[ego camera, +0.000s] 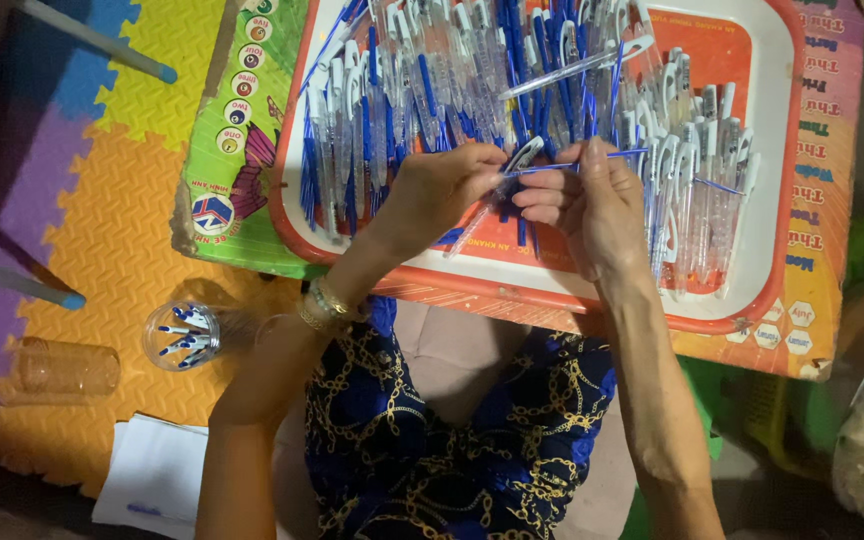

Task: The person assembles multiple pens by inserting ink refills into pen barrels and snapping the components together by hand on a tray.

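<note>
Broadly, the scene is a low table (252,120) with a bright printed top standing on foam floor mats (142,230), and on it a white tray (772,120) with an orange rim, packed with clear-and-blue pens (422,80). Over the tray's near edge the two hands meet. The left hand (442,190) is pinched shut on a pen barrel (474,228) that slants down toward the lap, and the right hand (587,200) grips a thin blue refill (577,166), fingers closed around it, its end at the barrel's mouth beside a white clip (525,153).

By my reading, this is the assembly step: feeding the refill into the barrel. The next move seems to call for lining the two up straight and pushing gently, since the refill is slender and would bend.

Down on the mats a clear cup (182,335) holds small blue-and-white parts; what they are is too small to tell. An empty cup (52,370) lies beside it. Whether the refill tip is already inside is hidden by the fingers, and the tray's far end is cut off.
</note>
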